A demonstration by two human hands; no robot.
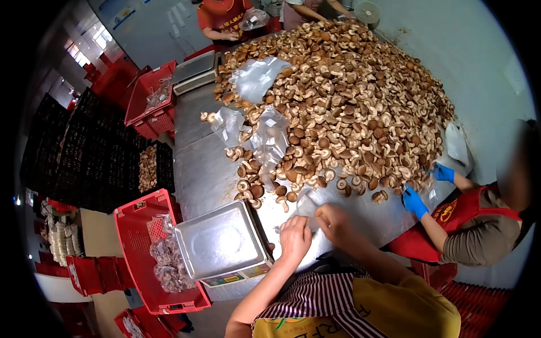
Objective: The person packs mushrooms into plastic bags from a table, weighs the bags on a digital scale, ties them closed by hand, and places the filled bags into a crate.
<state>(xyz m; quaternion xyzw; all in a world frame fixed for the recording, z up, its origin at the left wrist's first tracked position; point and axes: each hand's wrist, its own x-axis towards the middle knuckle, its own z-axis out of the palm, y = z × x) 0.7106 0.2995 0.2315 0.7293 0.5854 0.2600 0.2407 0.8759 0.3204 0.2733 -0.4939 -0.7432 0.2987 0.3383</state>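
Note:
A thin clear plastic bag (307, 204) is held low over the steel table, close to its front edge. My left hand (295, 239) is closed with its fingers bent on the bag's near side. On the other side my right hand (333, 222) pinches the bag, its fingers curled in. The bag looks flat, with no mushrooms visible inside. Just beyond my hands spreads a large heap of brown-capped shiitake mushrooms (360, 107). More clear bags (270, 135) lie on the near left of the heap. To the left of my left hand stands a weighing scale (217, 239) with a bare metal pan.
A red crate (132, 236) holding bagged mushrooms (171, 262) stands left of the scale. Farther back are another scale (194, 66) and red crate (147, 115). A co-worker's blue-gloved hands (415, 201) are at the heap's right edge. Other people stand across the table.

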